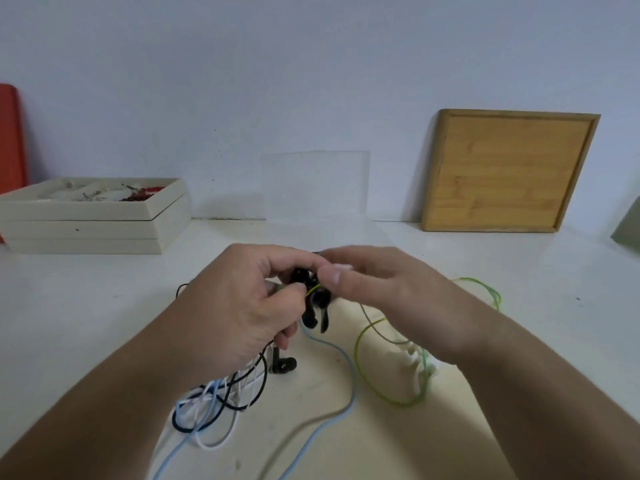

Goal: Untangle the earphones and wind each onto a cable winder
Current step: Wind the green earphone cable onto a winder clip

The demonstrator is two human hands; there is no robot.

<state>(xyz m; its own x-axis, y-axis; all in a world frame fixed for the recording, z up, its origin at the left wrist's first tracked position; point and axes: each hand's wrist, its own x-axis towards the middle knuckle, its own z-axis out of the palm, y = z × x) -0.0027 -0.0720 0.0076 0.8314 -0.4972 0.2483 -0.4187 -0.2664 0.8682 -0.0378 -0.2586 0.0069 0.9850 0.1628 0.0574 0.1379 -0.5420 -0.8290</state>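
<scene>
Both hands meet above the middle of the white table (pixel 519 265). My left hand (pixel 239 306) grips a bundle of tangled earphone cables, and black earbuds (pixel 313 308) dangle just under my fingers. My right hand (pixel 374 289) pinches a thin green cable (pixel 377 375) at the knot; that cable loops down and out to the right on the table. A light blue cable (pixel 341 403) trails toward me. Black and white cables (pixel 221 407) lie heaped below my left wrist, with another black earbud (pixel 284 365) beside them. A white ridged piece, possibly a winder (pixel 420 363), shows under my right wrist.
A stack of beige trays (pixel 93 223) holding small items stands at the back left, with a red object (pixel 10 140) behind it. A clear plastic box (pixel 315 185) sits against the wall at centre. A wooden board (pixel 505 171) leans at the back right.
</scene>
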